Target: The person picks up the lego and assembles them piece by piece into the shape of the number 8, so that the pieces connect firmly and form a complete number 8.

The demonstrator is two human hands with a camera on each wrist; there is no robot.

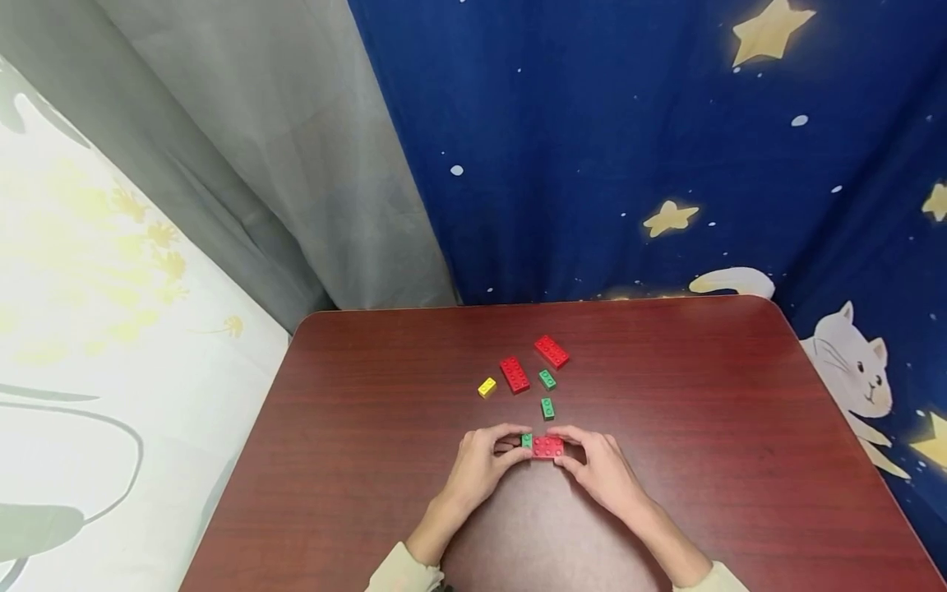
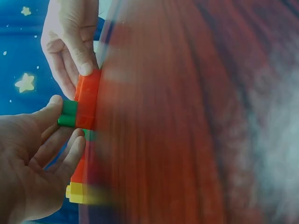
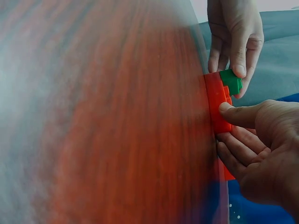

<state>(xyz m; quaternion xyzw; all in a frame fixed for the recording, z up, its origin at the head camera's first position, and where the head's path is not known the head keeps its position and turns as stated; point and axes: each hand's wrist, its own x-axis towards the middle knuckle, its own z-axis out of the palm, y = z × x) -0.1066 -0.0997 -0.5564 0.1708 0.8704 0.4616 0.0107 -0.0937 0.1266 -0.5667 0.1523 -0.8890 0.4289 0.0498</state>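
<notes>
A red brick lies on the tabletop with a green brick on top of its left end. My left hand pinches the green brick between thumb and fingers, as the left wrist view shows closely. From the other side, my right hand grips the red brick's right end, thumb at the near side and fingers at the far side. In the right wrist view the green brick sits on the studs of the red brick. Whether the two are fully pressed together cannot be told.
Beyond the hands lie two loose green bricks, one nearer and one farther. Two more red bricks, a left one and a right one, lie behind. A yellow brick is left of them on the brown table.
</notes>
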